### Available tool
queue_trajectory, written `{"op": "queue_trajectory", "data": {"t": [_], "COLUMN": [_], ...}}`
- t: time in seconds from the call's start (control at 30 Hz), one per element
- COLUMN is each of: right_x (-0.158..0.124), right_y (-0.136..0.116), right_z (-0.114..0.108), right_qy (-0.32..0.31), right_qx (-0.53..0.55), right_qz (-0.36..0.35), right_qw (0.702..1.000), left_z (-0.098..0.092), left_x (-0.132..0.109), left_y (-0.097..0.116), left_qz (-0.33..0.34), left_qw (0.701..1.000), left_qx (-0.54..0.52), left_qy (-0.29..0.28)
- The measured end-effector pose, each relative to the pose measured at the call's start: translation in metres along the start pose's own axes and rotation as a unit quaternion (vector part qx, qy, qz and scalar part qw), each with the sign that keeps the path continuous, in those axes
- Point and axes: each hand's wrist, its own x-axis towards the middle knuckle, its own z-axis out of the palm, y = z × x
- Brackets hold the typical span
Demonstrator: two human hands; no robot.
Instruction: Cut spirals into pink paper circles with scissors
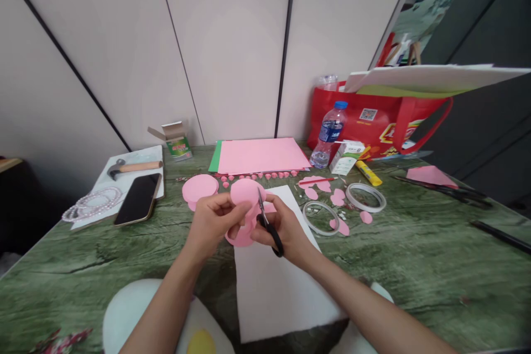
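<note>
Between thumb and fingers, my left hand pinches a round piece of pink paper held up above the table. My right hand grips small black-handled scissors, their metal blades pointing up at the right edge of that piece. Whether the blades are closed on the paper cannot be made out. Below the hands, more pink paper lies at the top left of a white sheet. A stack of pink paper circles rests to the left of my left hand.
Behind lie pink sheets and a row of small pink pieces. On the right are tape rolls, pink scraps, a glue stick, a water bottle and a red bag. A phone and hammer lie left.
</note>
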Motion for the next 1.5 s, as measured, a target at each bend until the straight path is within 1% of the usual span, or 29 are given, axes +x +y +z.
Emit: {"op": "queue_trajectory", "data": {"t": [0.33, 0.57, 0.83, 1.0, 1.07, 1.17, 1.27, 1.4, 1.5], "right_x": [0.0004, -0.0004, 0.0001, -0.0002, -0.0009, -0.0020, -0.0025, -0.0019, -0.0014], "right_y": [0.0006, 0.0000, 0.0005, -0.0006, -0.0023, -0.0044, -0.0041, -0.0009, 0.0008], "right_z": [-0.0011, -0.0010, -0.0016, -0.0018, -0.0012, 0.0005, 0.0027, 0.0034, 0.0018], "right_qy": [0.013, 0.011, 0.014, 0.014, 0.019, 0.021, 0.008, -0.004, -0.007], "right_qx": [-0.018, -0.021, -0.056, -0.064, -0.064, -0.062, -0.060, -0.046, -0.027], "right_qz": [0.003, 0.003, 0.012, 0.015, 0.017, 0.019, 0.027, 0.029, 0.013], "right_qw": [1.000, 1.000, 0.998, 0.998, 0.998, 0.998, 0.998, 0.999, 1.000], "left_z": [-0.0020, -0.0048, -0.0046, -0.0038, -0.0026, 0.0003, 0.0030, 0.0040, 0.0043], "left_x": [0.0013, 0.0007, 0.0023, 0.0030, 0.0029, 0.0012, -0.0012, -0.0025, -0.0025], "left_y": [-0.0015, -0.0020, -0.0001, 0.0000, 0.0004, 0.0008, 0.0010, 0.0015, 0.0022], "left_qz": [0.021, 0.019, 0.015, 0.021, 0.022, 0.028, 0.022, 0.009, 0.008], "left_qw": [0.999, 0.998, 0.995, 0.990, 0.988, 0.993, 0.999, 1.000, 1.000], "left_qx": [-0.023, -0.060, -0.090, -0.124, -0.132, -0.104, -0.046, -0.010, 0.011], "left_qy": [0.009, 0.010, 0.032, 0.069, 0.075, 0.043, 0.012, 0.022, 0.007]}}
